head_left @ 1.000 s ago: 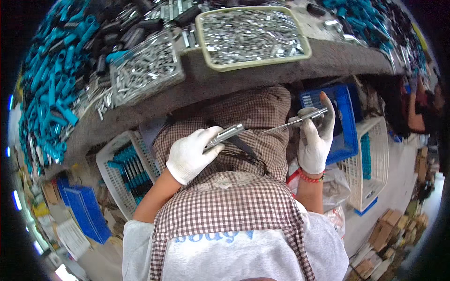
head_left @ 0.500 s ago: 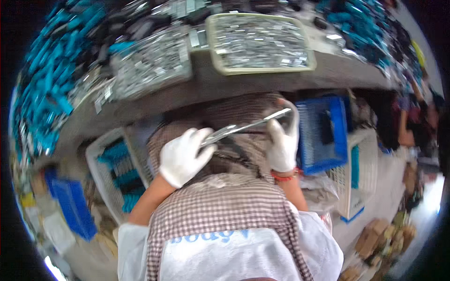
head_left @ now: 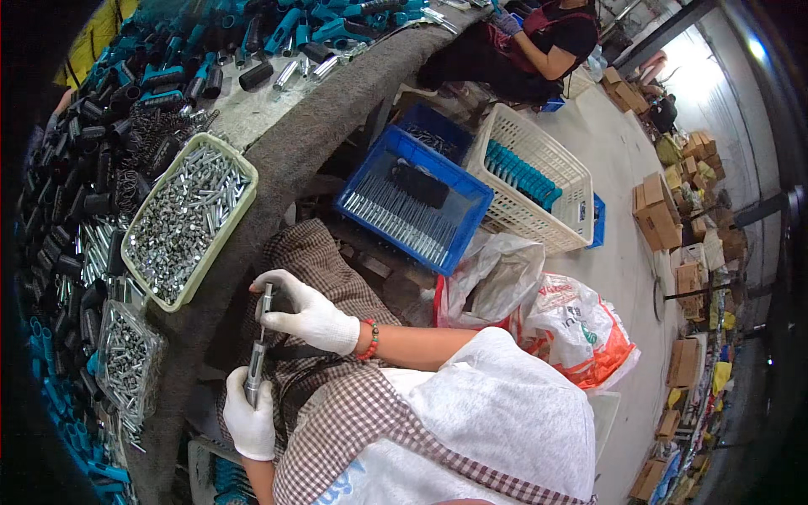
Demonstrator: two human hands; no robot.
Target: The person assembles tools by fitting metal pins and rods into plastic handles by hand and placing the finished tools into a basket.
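Note:
My left hand (head_left: 250, 417), in a white glove, is wrapped round a grey metal tube (head_left: 254, 374) with a slot in its side. A thin metal rod (head_left: 262, 334) runs out of the tube's upper end toward my right hand (head_left: 311, 316). That hand, gloved too, pinches the rod's thicker silver end (head_left: 268, 296) between thumb and forefinger. The bare tip of the forefinger shows. The pieces lie in one line above my checked apron; how deep the rod sits in the tube is hidden.
A pale green tray (head_left: 244, 215) of small metal pins stands on the bench beside a clear box (head_left: 130, 362) of similar parts. Teal and black handles (head_left: 160, 80) lie heaped behind. Right of me are a blue crate (head_left: 358, 223) of rods, a cream basket (head_left: 539, 227) and sacks (head_left: 576, 337). A person (head_left: 547, 50) sits farther along.
The view has swung right, bringing in the blue crate, the floor and another person. My hands are closer together, with less rod showing between them, and both keep their hold.

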